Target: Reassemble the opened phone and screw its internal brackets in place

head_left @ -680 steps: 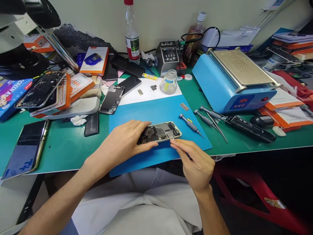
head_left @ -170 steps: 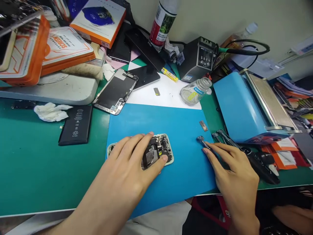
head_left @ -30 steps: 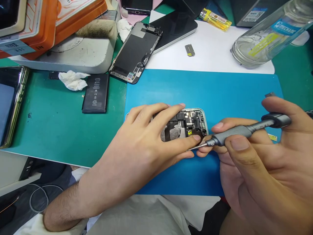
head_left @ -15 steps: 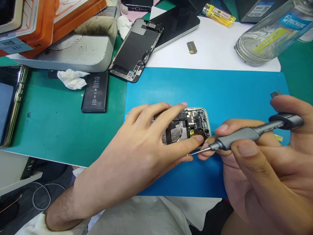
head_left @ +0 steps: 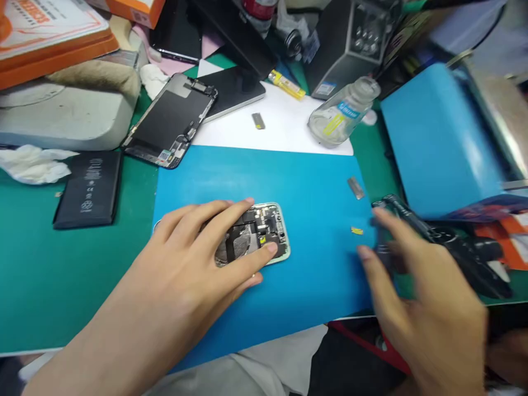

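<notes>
Holding: the left hand (head_left: 198, 258) lies flat on the open phone (head_left: 264, 231), fingers spread, pressing it down onto the blue mat (head_left: 289, 176).
Left fingers: the fingers are stretched out, not curled around anything; one tip touches the phone's near edge.
Open phone: it lies in the middle of the blue mat with its back cover off, so the small dark parts inside show. Half of it is hidden under the left hand.
Right hand: the right hand (head_left: 416, 291) is at the right edge of the mat and looks blurry. Its fingers are loosely spread and point toward the tools.
Right fingers: I cannot tell if they grip anything, because the blur hides it.
Tools: dark tools (head_left: 433, 236) lie on the green table (head_left: 49, 275) just past the mat, next to the right fingertips.
Small bits: a tiny yellow piece (head_left: 357, 231) sits on the mat near the right hand. A little gray metal piece (head_left: 355, 187) lies farther back, at the mat's edge.
Behind the mat: a white sheet (head_left: 284, 129) has a small part (head_left: 258, 120) and a glass jar (head_left: 342, 113) on it.
Left side: a phone screen (head_left: 169, 121) lies face down at the mat's far corner, and a black battery (head_left: 88, 190) rests on the green table beside a crumpled tissue (head_left: 31, 164).
Right side: a big blue machine (head_left: 437, 137) stands behind the tools.
</notes>
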`<act>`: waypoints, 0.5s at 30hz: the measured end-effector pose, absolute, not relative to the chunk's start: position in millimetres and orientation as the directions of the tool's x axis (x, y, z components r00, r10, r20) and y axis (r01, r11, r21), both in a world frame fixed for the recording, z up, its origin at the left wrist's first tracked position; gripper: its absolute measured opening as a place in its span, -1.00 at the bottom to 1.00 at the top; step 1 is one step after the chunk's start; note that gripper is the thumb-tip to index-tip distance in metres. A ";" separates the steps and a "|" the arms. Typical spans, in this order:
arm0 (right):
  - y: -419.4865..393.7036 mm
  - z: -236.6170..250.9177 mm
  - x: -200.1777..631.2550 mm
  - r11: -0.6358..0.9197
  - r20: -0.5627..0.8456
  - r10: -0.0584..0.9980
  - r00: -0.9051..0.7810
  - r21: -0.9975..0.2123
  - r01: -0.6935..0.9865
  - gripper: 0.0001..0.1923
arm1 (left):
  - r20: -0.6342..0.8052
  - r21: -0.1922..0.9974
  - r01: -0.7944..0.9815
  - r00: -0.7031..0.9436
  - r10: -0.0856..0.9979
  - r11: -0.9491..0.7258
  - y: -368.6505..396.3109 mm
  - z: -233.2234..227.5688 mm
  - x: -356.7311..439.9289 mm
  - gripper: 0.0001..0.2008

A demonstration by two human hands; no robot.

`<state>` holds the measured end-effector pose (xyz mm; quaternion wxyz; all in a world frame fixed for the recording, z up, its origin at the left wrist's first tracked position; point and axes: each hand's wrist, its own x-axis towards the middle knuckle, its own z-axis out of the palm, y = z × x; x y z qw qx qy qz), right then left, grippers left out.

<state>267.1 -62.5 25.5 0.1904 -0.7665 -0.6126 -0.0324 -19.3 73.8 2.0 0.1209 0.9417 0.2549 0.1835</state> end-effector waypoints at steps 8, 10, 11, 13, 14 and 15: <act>-66.0 26.2 298.8 -0.306 0.441 0.845 0.301 -0.062 0.950 -0.55 | 0.348 0.351 0.419 0.772 0.532 -0.838 72.4 -2.0 -15.3 -0.63; -59.2 29.8 306.5 -0.385 0.425 0.821 0.381 -0.080 0.919 -0.60 | 0.345 0.355 0.422 0.770 0.537 -0.834 72.4 -0.7 -15.7 -0.63; -55.3 31.7 310.7 -0.398 0.385 0.830 0.403 -0.096 0.912 -0.59 | 0.344 0.356 0.428 0.767 0.542 -0.831 72.5 0.1 -16.1 -0.63; -48.0 34.1 316.6 -0.417 0.350 0.821 0.452 -0.172 0.892 -0.58 | 0.330 0.356 0.437 0.769 0.548 -0.826 72.9 2.2 -16.8 -0.64; -44.9 34.2 316.5 -0.412 0.356 0.806 0.474 -0.238 0.879 -0.59 | 0.321 0.354 0.439 0.772 0.548 -0.826 73.2 3.4 -17.1 -0.64; -42.1 33.5 313.4 -0.388 0.363 0.792 0.491 -0.322 0.864 -0.57 | 0.316 0.352 0.435 0.778 0.543 -0.829 73.7 4.8 -17.4 -0.64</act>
